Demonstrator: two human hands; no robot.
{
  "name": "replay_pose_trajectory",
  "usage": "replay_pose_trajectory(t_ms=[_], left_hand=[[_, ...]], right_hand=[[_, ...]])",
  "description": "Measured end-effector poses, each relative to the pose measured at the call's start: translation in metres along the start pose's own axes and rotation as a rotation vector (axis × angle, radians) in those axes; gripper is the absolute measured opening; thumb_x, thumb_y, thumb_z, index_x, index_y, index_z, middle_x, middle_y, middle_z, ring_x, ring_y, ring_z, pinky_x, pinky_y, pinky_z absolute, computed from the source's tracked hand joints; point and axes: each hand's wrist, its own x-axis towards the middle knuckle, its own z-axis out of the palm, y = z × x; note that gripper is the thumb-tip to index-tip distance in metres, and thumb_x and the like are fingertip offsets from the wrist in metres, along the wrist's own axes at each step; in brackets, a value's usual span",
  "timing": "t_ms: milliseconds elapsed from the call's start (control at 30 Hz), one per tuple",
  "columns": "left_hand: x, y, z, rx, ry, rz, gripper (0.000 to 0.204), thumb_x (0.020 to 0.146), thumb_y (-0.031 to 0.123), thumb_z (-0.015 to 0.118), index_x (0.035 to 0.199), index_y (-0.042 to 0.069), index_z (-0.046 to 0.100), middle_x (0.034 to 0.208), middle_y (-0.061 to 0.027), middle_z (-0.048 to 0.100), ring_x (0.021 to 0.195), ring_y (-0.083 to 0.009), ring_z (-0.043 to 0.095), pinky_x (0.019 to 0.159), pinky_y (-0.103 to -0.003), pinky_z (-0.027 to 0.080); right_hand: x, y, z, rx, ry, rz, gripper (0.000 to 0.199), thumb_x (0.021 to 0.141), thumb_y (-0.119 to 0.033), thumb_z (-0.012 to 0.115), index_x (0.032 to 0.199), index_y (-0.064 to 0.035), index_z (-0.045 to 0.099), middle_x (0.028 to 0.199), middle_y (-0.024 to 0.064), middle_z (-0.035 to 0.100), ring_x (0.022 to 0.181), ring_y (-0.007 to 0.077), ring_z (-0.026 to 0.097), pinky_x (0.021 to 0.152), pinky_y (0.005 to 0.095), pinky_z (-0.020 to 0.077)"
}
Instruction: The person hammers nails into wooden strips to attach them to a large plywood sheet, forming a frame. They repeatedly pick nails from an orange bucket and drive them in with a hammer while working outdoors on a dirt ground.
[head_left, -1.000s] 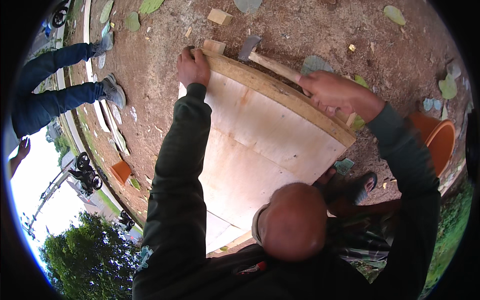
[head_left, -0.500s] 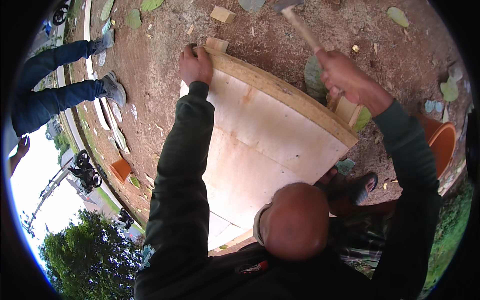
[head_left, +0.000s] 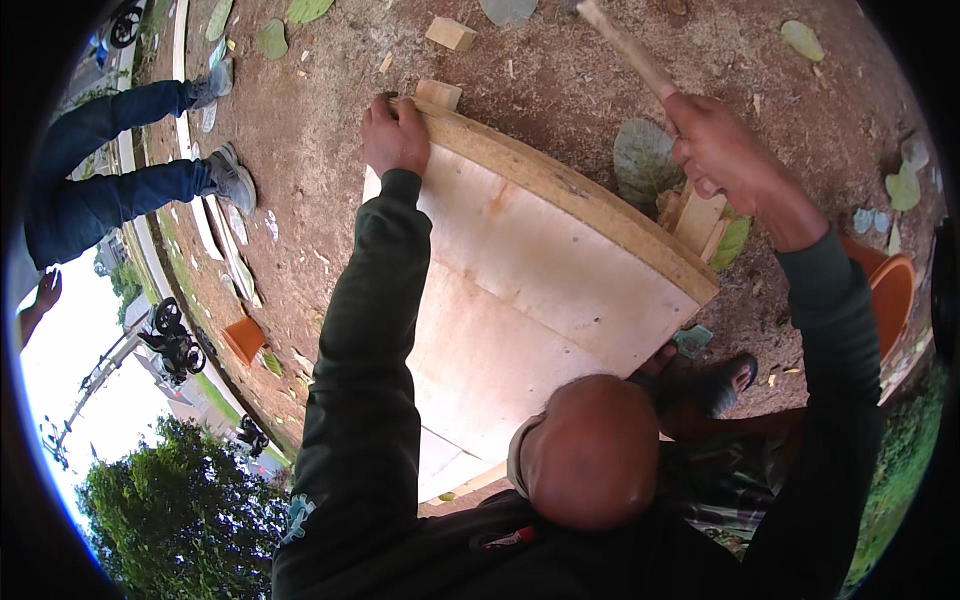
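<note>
A large pale plywood panel (head_left: 520, 270) with a thick wooden edge (head_left: 560, 185) lies tilted before me. My left hand (head_left: 395, 137) grips its far left corner, fingers hooked over the edge beside a small wood block (head_left: 438, 95). To the right, my right hand (head_left: 728, 160) is closed around the wooden handle of a hammer (head_left: 630, 48), raised beyond the panel's edge. The hammer's head is mostly cut off by the top of the view. Below this hand, a short wood block (head_left: 697, 222) sticks out from the panel's right end.
Brown dirt ground holds fallen leaves (head_left: 645, 160) and a loose wood block (head_left: 451, 34). An orange pot (head_left: 892, 300) stands at right, another orange pot (head_left: 243, 340) at left. A person in jeans (head_left: 120, 185) stands at far left. A sandalled foot (head_left: 735, 378) is near the panel's right corner.
My right hand has shifted rightward with the hammer, whose head has slipped almost out of view at the top. My left hand keeps its hold on the panel corner.
</note>
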Motion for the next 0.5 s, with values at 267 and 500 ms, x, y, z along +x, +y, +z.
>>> replay_pose_trajectory(t_ms=[267,500], left_hand=[[-0.006,-0.004,0.000,-0.038,-0.021,-0.022,0.047,0.092,0.041,0.049,0.127,0.011,0.062,0.122,-0.0141,0.062,0.117,-0.0349,0.057,0.100,-0.055,0.039],[-0.003,0.005,0.002,-0.046,-0.026,-0.001,0.047,0.092,0.041,0.049,0.125,0.011,0.062,0.123,-0.0141,0.062,0.118,-0.0342,0.057,0.101,-0.054,0.039]], right_hand=[[0.010,0.010,0.004,-0.350,-0.309,0.093,0.042,0.105,-0.048,0.046,0.094,-0.0069,0.050,0.063,-0.0046,0.040,0.048,0.0073,0.037,0.041,0.0281,0.0354],[0.055,-0.006,-0.024,0.325,0.366,-0.303,0.039,0.106,-0.047,0.044,0.091,-0.0110,0.047,0.068,-0.0053,0.042,0.047,0.0036,0.030,0.037,0.0238,0.0257]])
